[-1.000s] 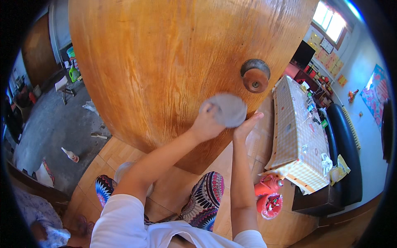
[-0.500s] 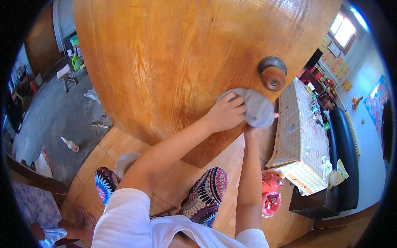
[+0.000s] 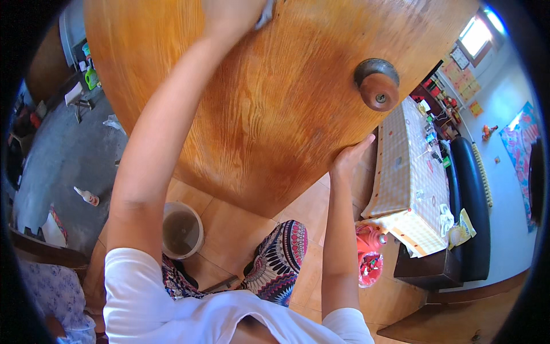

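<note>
Head view: left hand (image 3: 232, 14), cloth (image 3: 264, 12) now higher on door (image 3: 275, 109)

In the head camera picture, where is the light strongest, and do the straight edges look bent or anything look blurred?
Head view: the window at upper right is overexposed; daylight falls evenly on the wooden door with soft sheen, no hard glare; the door's edge bows from fisheye distortion, corners are black; the left hand with a grey cloth is cut off at the top edge.
</note>
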Demonstrator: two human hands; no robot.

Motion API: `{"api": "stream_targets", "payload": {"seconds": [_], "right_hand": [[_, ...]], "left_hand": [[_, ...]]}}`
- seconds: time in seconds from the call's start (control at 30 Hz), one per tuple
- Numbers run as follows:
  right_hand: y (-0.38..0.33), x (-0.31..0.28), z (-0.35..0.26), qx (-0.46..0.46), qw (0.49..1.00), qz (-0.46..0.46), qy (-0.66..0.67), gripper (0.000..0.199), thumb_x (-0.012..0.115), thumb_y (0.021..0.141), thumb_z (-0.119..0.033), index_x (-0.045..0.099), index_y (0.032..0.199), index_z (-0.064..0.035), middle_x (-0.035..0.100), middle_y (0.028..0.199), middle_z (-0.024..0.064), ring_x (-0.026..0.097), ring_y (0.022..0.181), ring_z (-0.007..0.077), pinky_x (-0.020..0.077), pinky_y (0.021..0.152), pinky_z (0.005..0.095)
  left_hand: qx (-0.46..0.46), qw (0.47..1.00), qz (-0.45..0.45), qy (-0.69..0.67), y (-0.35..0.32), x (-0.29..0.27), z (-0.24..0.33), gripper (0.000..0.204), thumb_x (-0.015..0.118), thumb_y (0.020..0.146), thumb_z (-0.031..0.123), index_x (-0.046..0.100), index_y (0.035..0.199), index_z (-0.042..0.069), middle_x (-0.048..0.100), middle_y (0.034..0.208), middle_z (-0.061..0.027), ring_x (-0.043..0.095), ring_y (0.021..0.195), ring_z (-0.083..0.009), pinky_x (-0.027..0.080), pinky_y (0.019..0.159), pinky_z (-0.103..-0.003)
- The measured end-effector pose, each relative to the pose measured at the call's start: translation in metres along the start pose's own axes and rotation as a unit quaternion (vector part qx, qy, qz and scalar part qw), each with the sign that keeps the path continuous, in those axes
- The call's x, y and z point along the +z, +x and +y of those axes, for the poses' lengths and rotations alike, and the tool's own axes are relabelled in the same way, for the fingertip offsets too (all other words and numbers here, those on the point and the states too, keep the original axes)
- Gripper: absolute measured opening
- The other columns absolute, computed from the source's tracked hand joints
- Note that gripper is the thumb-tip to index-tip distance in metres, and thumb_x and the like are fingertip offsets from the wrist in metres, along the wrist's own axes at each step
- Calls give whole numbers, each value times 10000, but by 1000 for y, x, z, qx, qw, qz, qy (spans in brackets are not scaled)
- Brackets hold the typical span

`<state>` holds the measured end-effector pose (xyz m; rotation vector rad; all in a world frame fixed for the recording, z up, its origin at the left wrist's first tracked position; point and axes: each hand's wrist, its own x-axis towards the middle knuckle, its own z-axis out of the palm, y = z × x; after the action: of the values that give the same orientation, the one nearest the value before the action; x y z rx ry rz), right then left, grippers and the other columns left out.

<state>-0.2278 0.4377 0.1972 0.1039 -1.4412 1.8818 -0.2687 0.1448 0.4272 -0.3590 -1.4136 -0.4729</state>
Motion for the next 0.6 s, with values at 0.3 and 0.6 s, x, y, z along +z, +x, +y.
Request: {"api": "stream_targets", "payload": {"seconds": [0.3, 0.6], "right_hand": [[-16, 5, -26, 27, 999, -4, 46, 711, 226, 1035, -560, 332, 1467, -6, 374, 1509, 116, 362, 1369, 258, 237, 1158, 373], [0, -7, -3, 10, 999, 5, -52, 791, 184, 1041, -548, 257, 1455, 122, 311, 1526, 210, 303, 1401, 278, 164, 1181, 353]], "left_hand": [[14, 979, -201, -4, -181, -18, 57, 259, 616, 854, 161, 659, 1109, 170, 588, 1208, -105, 495, 1159, -350, 331, 948, -534], [236, 865, -421, -137, -334, -81, 31, 273, 647, 688, 180, 713, 952, 203, 578, 1133, 3, 509, 1109, -251, 443, 919, -439]]}}
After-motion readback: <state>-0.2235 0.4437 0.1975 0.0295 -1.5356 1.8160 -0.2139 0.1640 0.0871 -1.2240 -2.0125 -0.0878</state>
